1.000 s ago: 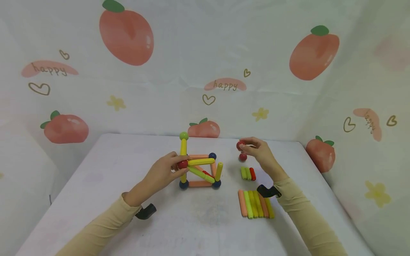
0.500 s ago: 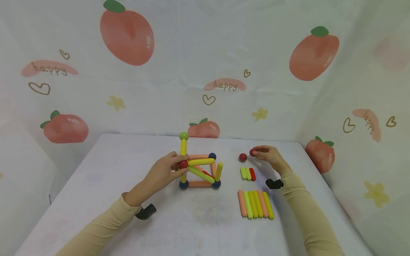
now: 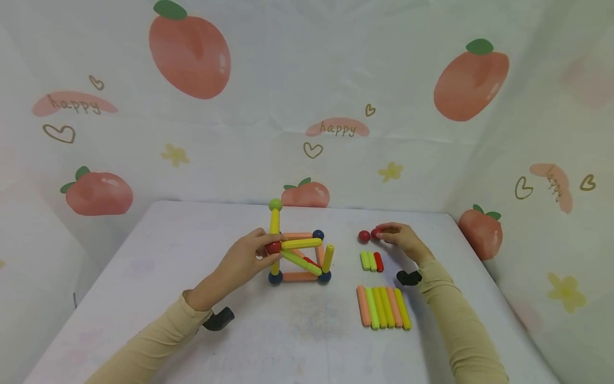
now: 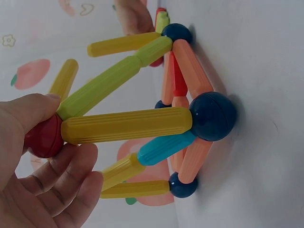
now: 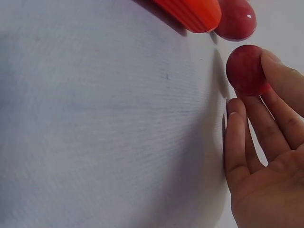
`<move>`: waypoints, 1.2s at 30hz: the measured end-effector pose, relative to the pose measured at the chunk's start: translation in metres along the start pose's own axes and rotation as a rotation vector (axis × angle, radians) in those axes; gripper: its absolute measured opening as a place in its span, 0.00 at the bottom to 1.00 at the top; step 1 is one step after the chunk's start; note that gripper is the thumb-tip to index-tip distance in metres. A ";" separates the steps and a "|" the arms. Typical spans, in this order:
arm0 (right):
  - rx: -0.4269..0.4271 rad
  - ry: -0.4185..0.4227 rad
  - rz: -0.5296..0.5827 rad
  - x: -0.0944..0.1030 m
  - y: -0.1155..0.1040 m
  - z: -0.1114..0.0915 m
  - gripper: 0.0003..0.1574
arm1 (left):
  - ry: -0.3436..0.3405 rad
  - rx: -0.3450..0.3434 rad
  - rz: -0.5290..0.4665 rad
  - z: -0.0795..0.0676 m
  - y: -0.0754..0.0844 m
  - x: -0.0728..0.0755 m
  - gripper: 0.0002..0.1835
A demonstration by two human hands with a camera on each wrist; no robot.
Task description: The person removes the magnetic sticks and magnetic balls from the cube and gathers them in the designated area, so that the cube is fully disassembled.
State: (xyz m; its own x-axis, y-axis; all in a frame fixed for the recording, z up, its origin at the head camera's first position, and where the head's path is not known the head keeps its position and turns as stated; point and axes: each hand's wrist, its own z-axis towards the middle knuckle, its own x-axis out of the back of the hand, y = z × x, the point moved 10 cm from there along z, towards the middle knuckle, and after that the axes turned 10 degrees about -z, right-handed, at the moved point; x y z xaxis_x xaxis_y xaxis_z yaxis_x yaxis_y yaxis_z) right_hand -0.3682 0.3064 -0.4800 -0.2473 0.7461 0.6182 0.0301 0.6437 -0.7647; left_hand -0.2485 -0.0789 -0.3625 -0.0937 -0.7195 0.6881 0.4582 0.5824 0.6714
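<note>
My left hand (image 3: pixel 247 255) pinches a red ball (image 4: pixel 45 137) at a corner of a frame built from rods and balls. From that ball a yellow rod (image 4: pixel 126 126) runs down to a dark blue ball (image 4: pixel 213 116), and a lime green rod (image 4: pixel 102 85) slants to another blue corner. Orange rods (image 3: pixel 299 277) form the base on the table, and a green ball (image 3: pixel 275 205) tops an upright yellow rod at the back left. Right of the frame, my right hand (image 3: pixel 403 240) pinches a second red ball (image 5: pixel 246 70) between thumb and fingers, close beside a loose red ball (image 3: pixel 364 236).
Two short lime rods and a short red rod (image 3: pixel 378 261) lie in front of the loose red ball. Nearer to me is a row of several long rods (image 3: pixel 382 308) in orange, lime and yellow. The white table (image 3: pixel 192 352) ends at a printed cloth backdrop (image 3: pixel 240 160).
My right hand has carried its red ball from behind the loose red ball round to its right side and lowered it toward the table. The left hand has stayed in place.
</note>
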 end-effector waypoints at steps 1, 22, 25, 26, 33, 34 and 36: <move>-0.006 0.001 -0.002 -0.001 0.001 0.000 0.31 | 0.001 0.001 -0.002 0.000 0.000 0.000 0.22; -0.009 0.006 -0.019 -0.003 -0.001 -0.002 0.32 | 0.004 -0.007 -0.012 0.000 -0.001 -0.003 0.23; 0.006 -0.013 -0.023 -0.002 -0.002 -0.003 0.33 | 0.006 -0.012 -0.013 0.000 -0.001 -0.003 0.22; 0.007 -0.016 -0.022 -0.002 -0.003 -0.003 0.33 | 0.007 -0.014 -0.014 0.000 0.000 -0.003 0.22; 0.050 0.036 -0.068 0.009 -0.030 -0.002 0.32 | 0.016 -0.025 0.025 -0.001 0.002 -0.001 0.24; 0.071 0.052 -0.075 0.010 -0.040 -0.002 0.32 | 0.017 -0.026 0.028 -0.001 0.002 -0.001 0.25; 0.120 0.078 -0.100 0.011 -0.069 -0.006 0.30 | 0.019 -0.027 0.031 -0.002 0.002 -0.001 0.26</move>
State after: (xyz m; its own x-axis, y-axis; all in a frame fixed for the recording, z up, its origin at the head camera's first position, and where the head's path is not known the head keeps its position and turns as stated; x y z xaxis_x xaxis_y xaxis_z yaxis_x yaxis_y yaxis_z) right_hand -0.3668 0.2712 -0.4190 -0.1673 0.6931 0.7012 -0.1078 0.6941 -0.7118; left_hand -0.2453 -0.0775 -0.3624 -0.0626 -0.7083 0.7032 0.4844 0.5944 0.6419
